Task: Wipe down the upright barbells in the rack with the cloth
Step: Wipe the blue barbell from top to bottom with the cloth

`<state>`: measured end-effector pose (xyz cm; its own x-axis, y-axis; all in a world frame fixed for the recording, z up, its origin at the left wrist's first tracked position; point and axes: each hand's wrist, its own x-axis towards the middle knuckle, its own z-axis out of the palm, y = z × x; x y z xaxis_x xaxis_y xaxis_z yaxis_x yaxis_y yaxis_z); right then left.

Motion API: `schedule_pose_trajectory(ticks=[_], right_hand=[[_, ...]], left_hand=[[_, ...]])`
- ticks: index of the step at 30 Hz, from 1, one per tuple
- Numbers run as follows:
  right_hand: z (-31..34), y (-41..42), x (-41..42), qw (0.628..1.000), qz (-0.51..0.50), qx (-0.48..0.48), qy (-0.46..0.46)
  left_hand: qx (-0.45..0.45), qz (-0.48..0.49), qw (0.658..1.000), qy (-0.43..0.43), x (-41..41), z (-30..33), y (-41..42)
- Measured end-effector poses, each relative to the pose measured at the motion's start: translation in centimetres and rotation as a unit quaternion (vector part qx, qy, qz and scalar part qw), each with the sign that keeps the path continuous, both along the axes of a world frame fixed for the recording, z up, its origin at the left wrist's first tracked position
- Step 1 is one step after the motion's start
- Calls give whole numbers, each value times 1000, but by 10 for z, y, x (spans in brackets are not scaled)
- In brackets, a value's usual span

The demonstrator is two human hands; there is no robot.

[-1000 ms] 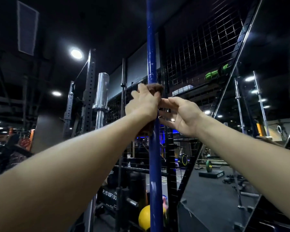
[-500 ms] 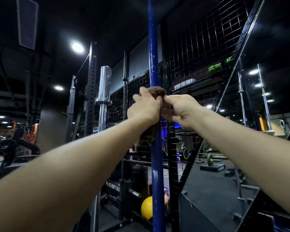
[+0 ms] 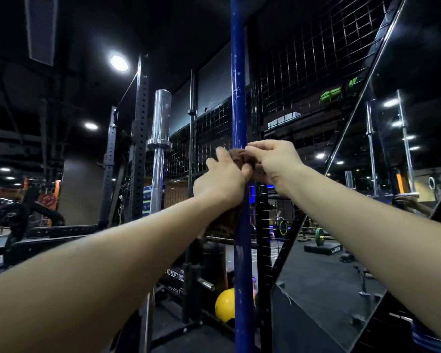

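The wire mesh wall (image 3: 303,80) and the black perforated rack upright (image 3: 140,138) frame the storage corner, and the bars stand on end here so that they take little floor and can be reached along their whole length; the blue barbell (image 3: 237,72) rises straight up through the middle of the view, running out of frame above and below, which puts its shaft right in front of the person; to its left stands a chrome barbell (image 3: 161,138), sleeve end up, apart from the blue one and untouched by either hand, so it seems to be waiting its turn; a yellow ball (image 3: 224,305) sits low behind the blue bar. The left hand (image 3: 220,179) is curled round the blue shaft with the brown cloth (image 3: 236,155) bunched under its fingers, a loose tail of it hanging below the wrist; wrapping the cloth round the bar lets it rub the whole circumference at once; the right hand (image 3: 273,161) pinches the top edge of the cloth against the bar from the other side, likely to stop it slipping as the grip slides.
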<state>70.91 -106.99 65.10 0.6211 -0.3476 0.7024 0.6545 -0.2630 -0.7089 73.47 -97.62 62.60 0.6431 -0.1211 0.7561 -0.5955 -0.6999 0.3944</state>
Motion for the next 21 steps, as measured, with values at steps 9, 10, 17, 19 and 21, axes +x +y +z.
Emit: schedule_pose_trajectory(ticks=[9, 10, 17, 19, 21], right_hand=[[-15, 4, 1, 999, -23, 0, -24], [-16, 5, -1, 999, -23, -6, -33], [-15, 2, -2, 1000, -5, -19, -16], [-20, 0, 0, 1000, 0, -11, -10], [-25, 1, 1, 1000, 18, -1, -6]], left_hand=[[45, -10, 997, 56, -17, -89, 14], [31, -19, 998, 54, -14, -81, 13], [-50, -25, 998, 18, -1, -22, -4], [-32, 1, 999, 11, -6, -47, -4], [-1, 20, 999, 24, -16, -80, -1]])
